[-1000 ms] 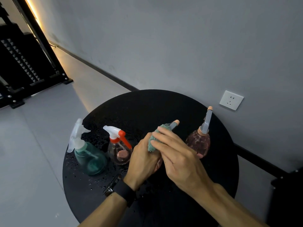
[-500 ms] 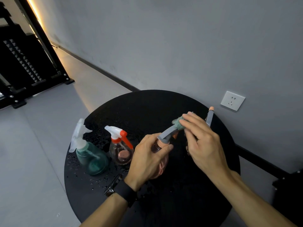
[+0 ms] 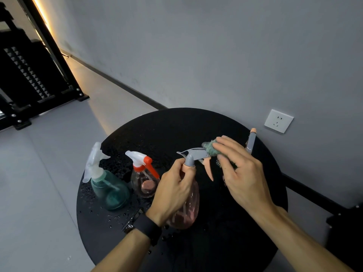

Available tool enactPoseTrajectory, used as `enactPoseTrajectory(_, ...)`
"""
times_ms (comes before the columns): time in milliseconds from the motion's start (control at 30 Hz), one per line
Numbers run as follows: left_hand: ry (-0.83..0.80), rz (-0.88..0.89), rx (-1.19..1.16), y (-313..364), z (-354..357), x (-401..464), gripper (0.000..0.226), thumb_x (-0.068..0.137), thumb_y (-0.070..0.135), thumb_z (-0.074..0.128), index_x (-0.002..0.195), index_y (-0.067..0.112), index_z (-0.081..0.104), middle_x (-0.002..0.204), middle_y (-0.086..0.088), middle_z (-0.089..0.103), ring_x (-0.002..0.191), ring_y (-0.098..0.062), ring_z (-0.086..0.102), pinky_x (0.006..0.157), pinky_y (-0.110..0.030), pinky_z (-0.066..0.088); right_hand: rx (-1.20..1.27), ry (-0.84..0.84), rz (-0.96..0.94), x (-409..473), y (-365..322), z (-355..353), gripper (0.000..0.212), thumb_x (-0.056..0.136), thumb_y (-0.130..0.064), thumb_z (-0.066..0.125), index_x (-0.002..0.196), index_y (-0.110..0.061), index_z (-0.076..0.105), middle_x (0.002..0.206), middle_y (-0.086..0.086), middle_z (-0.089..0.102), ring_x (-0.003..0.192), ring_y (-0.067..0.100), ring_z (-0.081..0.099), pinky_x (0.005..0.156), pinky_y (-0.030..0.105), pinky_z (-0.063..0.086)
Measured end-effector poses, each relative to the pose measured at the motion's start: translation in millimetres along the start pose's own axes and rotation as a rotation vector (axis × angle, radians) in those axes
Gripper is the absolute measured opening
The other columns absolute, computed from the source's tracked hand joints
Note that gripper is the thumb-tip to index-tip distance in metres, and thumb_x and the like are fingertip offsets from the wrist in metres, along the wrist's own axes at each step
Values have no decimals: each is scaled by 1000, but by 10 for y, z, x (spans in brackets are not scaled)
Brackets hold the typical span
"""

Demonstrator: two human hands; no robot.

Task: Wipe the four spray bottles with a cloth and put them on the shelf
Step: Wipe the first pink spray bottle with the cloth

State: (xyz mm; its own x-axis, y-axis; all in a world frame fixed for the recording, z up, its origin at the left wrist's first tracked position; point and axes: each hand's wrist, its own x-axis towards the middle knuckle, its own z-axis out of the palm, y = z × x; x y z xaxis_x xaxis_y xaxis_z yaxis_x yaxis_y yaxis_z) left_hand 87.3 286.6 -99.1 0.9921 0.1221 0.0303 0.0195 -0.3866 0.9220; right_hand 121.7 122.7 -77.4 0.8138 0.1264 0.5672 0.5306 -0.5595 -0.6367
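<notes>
The fingers (image 3: 223, 154) of the right hand (image 3: 241, 173) are curled around a bunched teal cloth (image 3: 211, 150), pinching it onto the nozzle end of a grey spray head (image 3: 194, 153). The fingers (image 3: 183, 169) of the left hand (image 3: 172, 191) are wrapped round the neck of the same pink bottle (image 3: 188, 211), just under that head, holding it tilted above the near middle of the round black surface (image 3: 176, 122). So both hands are closed on something: the left on the bottle, the right on the cloth.

To do this wipe well, I judge the left hand should keep the neck firm while the right draws the cloth along the head from nozzle back to collar, then down under the orange trigger (image 3: 208, 170), where wet probably gathers. Turning the bottle in the left hand would bring the hidden side round. The belly of the bottle is slick plastic and may slip if the grip loosens.

Outward to the left stand a clear bottle with a white and red head (image 3: 144, 173) and, further left, a green bottle with a pale head (image 3: 107, 185), both upright, with water drops on the surface around them. To the right, behind the right hand, only the grey and orange top of a fourth bottle (image 3: 251, 141) shows. A dark rack (image 3: 29, 75) stands far left on the floor; whether it is the shelf I cannot tell.
</notes>
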Motion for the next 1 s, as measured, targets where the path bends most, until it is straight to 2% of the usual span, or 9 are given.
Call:
enactPoseTrajectory(67, 17, -35, -18, 0, -8, 20, 14, 101, 30, 47, 101, 21, 57, 82, -15, 68, 62, -21, 54, 63, -42, 47, 15, 20, 13, 8, -12, -5, 32, 90, 3, 60, 118, -8, 68, 127, -6, 61, 126, 2, 50, 108, 17, 37)
enactPoseTrajectory(200, 16, -98, -50, 18, -41, 28, 29, 90, 46, 66, 102, 25, 51, 80, 6, 68, 62, 0, 57, 56, -15, 44, 98, 91, 104, 46, -33, -47, 33, 89, 5, 61, 118, -10, 68, 125, -13, 59, 123, -2, 50, 102, 6, 35)
enactPoseTrajectory(333, -5, -84, -101, 23, -26, 26, 26, 91, 46, 64, 97, 23, 54, 79, 0, 70, 62, -5, 55, 59, -24, 43, 148, 78, 66, 29, -92, -36, 34, 90, 3, 61, 120, -11, 67, 125, -21, 55, 125, -5, 50, 102, 8, 36)
enactPoseTrajectory(533, 0, -36, -139, 25, -28, 15, 20, 93, 44, 62, 95, 24, 60, 70, 11, 61, 61, -2, 51, 58, -16, 41, 169, 0, -45, -36, -79, 57, 33, 90, 5, 60, 120, -5, 65, 131, -5, 57, 130, 4, 48, 106, 20, 40)
enactPoseTrajectory(600, -6, -47, -173, 21, -32, 17, 20, 94, 43, 62, 98, 24, 61, 71, 10, 61, 63, -4, 51, 61, -21, 42, 138, -4, -83, -59, -73, 74, 33, 89, 6, 61, 120, -4, 65, 132, -2, 57, 131, 6, 48, 107, 21, 40)
enactPoseTrajectory(733, -31, -66, -192, 28, -7, 17, 22, 93, 48, 61, 100, 28, 62, 87, -6, 72, 75, -18, 64, 78, -50, 52, 116, 8, -105, -104, -102, 117, 34, 87, 9, 63, 119, -1, 66, 132, 4, 59, 131, 10, 49, 108, 16, 36)
enactPoseTrajectory(833, -22, -72, -192, 34, 5, 6, 21, 94, 48, 60, 102, 29, 62, 92, -8, 73, 88, -35, 68, 84, -55, 52, 123, 15, -90, -122, -133, 127, 33, 87, 8, 63, 118, 0, 66, 131, 5, 59, 131, 11, 49, 107, 13, 34)
enactPoseTrajectory(900, -14, -80, -192, 39, 23, 8, 21, 94, 47, 60, 101, 28, 61, 92, -8, 73, 87, -35, 69, 84, -56, 52, 126, 29, -79, -147, -137, 134, 32, 86, 8, 63, 118, 0, 66, 130, 6, 60, 130, 11, 49, 107, 11, 32)
enactPoseTrajectory(1000, 17, -100, -183, 45, 49, 7, 19, 94, 44, 61, 98, 25, 60, 87, -8, 72, 72, -20, 66, 78, -55, 53, 193, 31, -26, -205, -139, 180, 32, 89, 5, 61, 120, -1, 65, 133, 3, 58, 132, 9, 47, 107, 17, 37)
